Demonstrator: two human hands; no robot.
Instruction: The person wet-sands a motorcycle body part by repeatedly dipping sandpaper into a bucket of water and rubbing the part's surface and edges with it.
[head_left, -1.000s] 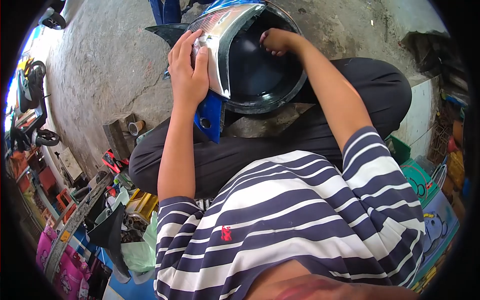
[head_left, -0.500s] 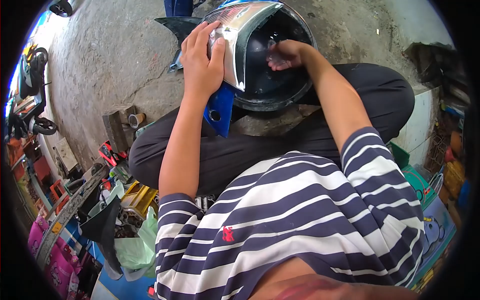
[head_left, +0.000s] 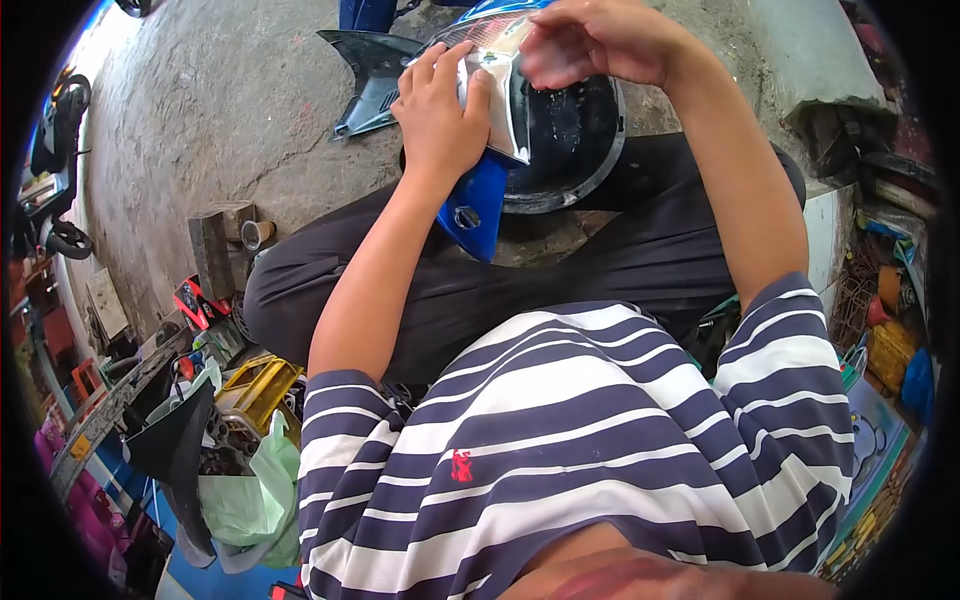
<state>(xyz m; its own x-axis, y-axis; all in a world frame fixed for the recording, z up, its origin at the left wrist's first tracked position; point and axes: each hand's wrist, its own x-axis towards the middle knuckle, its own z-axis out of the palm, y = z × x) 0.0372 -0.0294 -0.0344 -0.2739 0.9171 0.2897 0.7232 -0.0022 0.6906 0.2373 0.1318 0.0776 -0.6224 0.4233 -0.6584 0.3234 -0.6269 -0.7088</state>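
A motorcycle headlight fairing with a clear lens [head_left: 507, 110] leans over a round black basin [head_left: 575, 165] between my legs. Its blue lower piece [head_left: 472, 210] points toward me, and a dark fin-shaped panel [head_left: 370, 80] sticks out to the left. My left hand [head_left: 445, 125] grips the fairing, its fingers and thumb laid over the lens. Above the basin's far rim, my right hand [head_left: 620, 45] hovers near the lens with thumb and fingers apart. Those fingertips are smeared by motion, and nothing held shows in them. Wet specks glint inside the basin.
On the concrete floor to my left stand a wooden block [head_left: 208, 255] and a small cup [head_left: 257, 235]. A yellow plastic piece [head_left: 258, 388] and a pale green bag [head_left: 265, 500] lie by my left side. Assorted parts crowd the right edge.
My right hand has risen out of the basin and moved up beside the lens. My left hand and the fairing have shifted slightly right in view.
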